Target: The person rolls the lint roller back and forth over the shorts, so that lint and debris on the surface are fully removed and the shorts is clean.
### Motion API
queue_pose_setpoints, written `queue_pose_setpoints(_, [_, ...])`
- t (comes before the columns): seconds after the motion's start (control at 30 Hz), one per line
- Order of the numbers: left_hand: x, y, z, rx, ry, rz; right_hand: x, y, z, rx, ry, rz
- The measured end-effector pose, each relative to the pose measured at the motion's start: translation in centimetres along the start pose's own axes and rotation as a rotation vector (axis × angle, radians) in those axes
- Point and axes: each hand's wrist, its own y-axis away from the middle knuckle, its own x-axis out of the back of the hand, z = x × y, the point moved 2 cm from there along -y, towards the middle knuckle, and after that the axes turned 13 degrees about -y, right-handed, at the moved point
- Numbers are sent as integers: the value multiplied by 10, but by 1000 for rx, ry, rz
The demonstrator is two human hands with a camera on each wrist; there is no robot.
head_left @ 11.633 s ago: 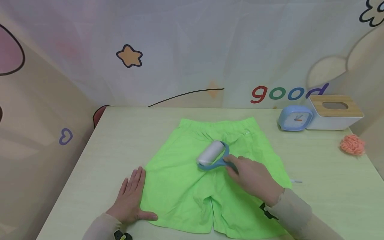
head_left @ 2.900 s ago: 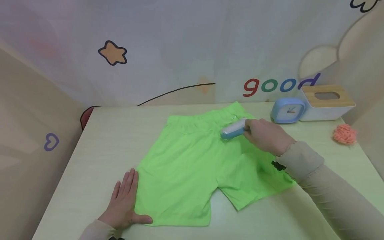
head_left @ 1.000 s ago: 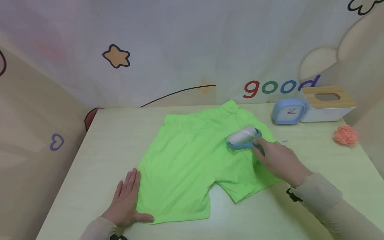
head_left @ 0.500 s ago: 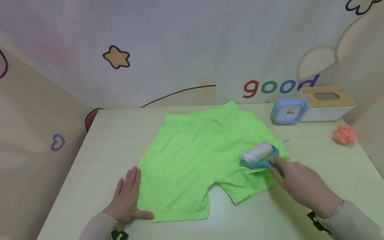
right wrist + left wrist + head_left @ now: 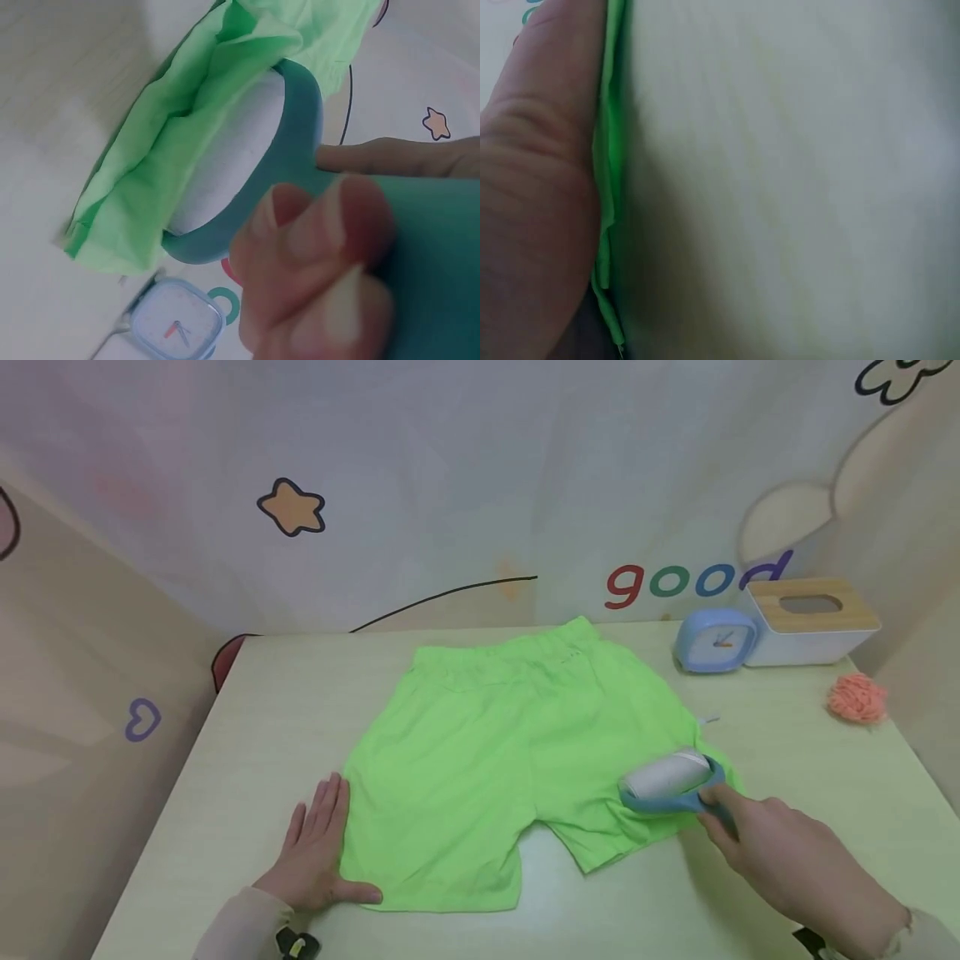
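Bright green shorts point(image 5: 450, 777) lie spread on the table, waistband toward the wall, the right leg angled outward and creased. My right hand point(image 5: 795, 852) grips the handle of a lint roller point(image 5: 667, 777) with a blue frame and a white roll. The roll rests on the right leg, near its hem. In the right wrist view, fingers point(image 5: 322, 255) curl round the handle and the white roll point(image 5: 232, 157) presses against bunched green cloth. Along the left edge of the shorts my left hand point(image 5: 315, 852) lies flat, fingers straight, thumb over the hem corner.
At the back right stand a blue clock point(image 5: 716, 641) and a white tissue box point(image 5: 810, 622) with a wooden lid. A coral yarn-like bundle point(image 5: 857, 698) lies in front of them. A small thin pale piece point(image 5: 708, 720) sticks out beside the shorts. A printed curtain point(image 5: 420, 485) hangs behind the table point(image 5: 285, 693).
Over the last second my right hand has drawn the lint roller down and right, from the upper right of the shorts to the lower right leg. The left hand has stayed in place.
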Motion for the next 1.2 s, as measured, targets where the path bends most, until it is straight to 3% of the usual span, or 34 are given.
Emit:
queue_pose_setpoints(0.47, [-1, -7, 0, -5, -1, -17, 5, 27, 18, -7, 74, 0])
queue_pose_setpoints(0.7, [-1, -7, -1, -3, -1, -7, 7, 35, 23, -50, 92, -54])
queue_pose_setpoints(0.87, [2, -8, -1, -5, 7, -11, 12, 30, 18, 31, 83, -18])
queue_pose_setpoints(1.2, [3, -7, -1, 2, 23, -23, 14, 8, 1, 161, 70, -101])
